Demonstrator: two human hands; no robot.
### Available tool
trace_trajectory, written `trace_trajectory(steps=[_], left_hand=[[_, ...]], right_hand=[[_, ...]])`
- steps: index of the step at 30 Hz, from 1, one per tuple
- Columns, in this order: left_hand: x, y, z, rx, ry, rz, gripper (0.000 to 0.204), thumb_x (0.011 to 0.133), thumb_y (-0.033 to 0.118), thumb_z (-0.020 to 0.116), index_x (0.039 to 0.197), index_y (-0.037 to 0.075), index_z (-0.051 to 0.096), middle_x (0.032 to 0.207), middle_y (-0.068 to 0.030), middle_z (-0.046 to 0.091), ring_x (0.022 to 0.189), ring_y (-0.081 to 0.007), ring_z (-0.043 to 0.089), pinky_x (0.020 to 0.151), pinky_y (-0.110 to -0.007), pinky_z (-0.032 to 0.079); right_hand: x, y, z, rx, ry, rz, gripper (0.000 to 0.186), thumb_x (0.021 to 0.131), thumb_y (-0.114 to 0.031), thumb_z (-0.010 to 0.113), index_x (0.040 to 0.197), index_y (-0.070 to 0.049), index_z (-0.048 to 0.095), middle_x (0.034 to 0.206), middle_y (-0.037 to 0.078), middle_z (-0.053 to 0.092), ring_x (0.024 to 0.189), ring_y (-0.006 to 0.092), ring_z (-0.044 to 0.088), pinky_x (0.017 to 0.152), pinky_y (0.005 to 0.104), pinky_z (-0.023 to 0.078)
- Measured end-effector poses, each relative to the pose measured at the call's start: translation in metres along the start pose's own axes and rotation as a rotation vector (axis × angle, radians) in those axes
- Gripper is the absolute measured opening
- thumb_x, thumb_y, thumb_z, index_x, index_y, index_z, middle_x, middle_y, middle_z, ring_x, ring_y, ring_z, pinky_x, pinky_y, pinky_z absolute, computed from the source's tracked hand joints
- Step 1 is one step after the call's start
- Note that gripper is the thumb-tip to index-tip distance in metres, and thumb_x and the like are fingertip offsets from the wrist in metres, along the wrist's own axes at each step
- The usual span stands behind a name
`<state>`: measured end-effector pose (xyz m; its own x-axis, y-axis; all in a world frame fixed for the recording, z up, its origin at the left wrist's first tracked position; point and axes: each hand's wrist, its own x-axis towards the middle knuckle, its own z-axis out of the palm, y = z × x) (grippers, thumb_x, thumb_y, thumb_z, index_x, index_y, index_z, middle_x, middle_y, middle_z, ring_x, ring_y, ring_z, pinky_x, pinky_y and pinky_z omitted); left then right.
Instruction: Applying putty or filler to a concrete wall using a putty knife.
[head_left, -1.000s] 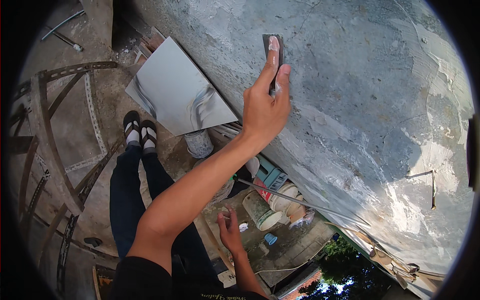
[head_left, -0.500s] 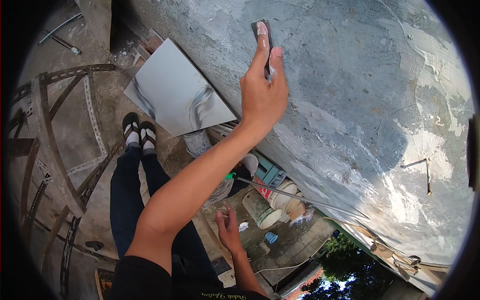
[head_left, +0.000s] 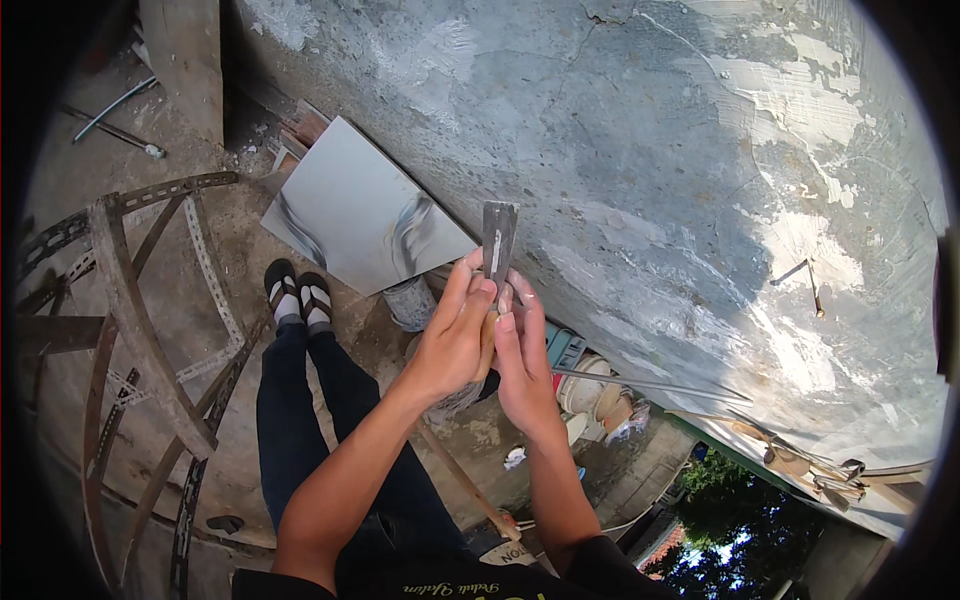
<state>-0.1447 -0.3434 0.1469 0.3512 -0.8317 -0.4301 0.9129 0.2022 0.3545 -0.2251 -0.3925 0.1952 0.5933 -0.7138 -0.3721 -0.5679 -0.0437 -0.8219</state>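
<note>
We hold the scraper (head_left: 499,235) with our left hand (head_left: 450,345), fingers closed; our right hand (head_left: 526,372) curls beside it, whether gripping we cannot tell

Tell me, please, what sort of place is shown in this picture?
Probably an outdoor or half-open work area beside a building under repair. The grey wall has rough whitish patches, a flat-bladed scraper is held in front of it, and green foliage shows at the lower right.

The wall (head_left: 620,150) stands right of the panel (head_left: 365,205), the rack (head_left: 143,310) left. Before the panel are the sandals (head_left: 279,278); a bucket (head_left: 410,306) sits at its near edge, the scraper (head_left: 499,238) off its right corner.
</note>
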Motion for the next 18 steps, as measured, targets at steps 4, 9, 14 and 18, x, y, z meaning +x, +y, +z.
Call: trace_trajectory(steps=[4,9,14,18], left_hand=[[-0.018,0.004,-0.021,0.168,0.0,-0.001,0.022,0.104,0.015,0.037,0.121,0.004,0.047,0.096,-0.002,0.056,0.087,-0.0053,0.051,0.076,-0.023,0.045],[-0.028,0.02,-0.057,0.736,0.061,0.105,0.018,0.096,0.014,0.052,0.105,0.0,0.06,0.102,-0.0124,0.063,0.091,-0.0186,0.061,0.082,-0.031,0.048],[-0.047,0.046,-0.106,0.971,0.306,0.158,0.019,0.089,0.014,0.065,0.086,-0.005,0.065,0.083,-0.0122,0.067,0.08,-0.0196,0.063,0.076,-0.03,0.047],[-0.073,0.042,-0.149,0.96,0.428,0.063,0.021,0.093,0.017,0.062,0.086,-0.003,0.065,0.071,-0.0017,0.061,0.068,-0.0076,0.052,0.065,-0.025,0.042]], right_hand=[[0.004,0.005,0.016,-0.136,-0.079,-0.008,0.044,0.103,-0.027,0.041,0.138,-0.001,0.034,0.11,0.015,0.058,0.098,0.0177,0.058,0.086,0.0316,0.046],[-0.015,0.025,0.016,0.094,-0.057,0.294,0.033,0.103,-0.026,0.043,0.123,-0.001,0.048,0.08,0.004,0.056,0.066,0.0088,0.054,0.059,0.0246,0.045],[-0.008,0.058,-0.033,-0.055,0.134,0.215,0.029,0.102,-0.027,0.044,0.106,-0.001,0.058,0.066,0.0,0.051,0.058,0.0076,0.048,0.051,0.0251,0.039],[0.028,0.064,-0.057,-0.494,0.261,0.125,0.041,0.102,-0.033,0.042,0.088,0.0,0.061,0.056,0.007,0.046,0.056,0.0138,0.046,0.053,0.0329,0.038]])
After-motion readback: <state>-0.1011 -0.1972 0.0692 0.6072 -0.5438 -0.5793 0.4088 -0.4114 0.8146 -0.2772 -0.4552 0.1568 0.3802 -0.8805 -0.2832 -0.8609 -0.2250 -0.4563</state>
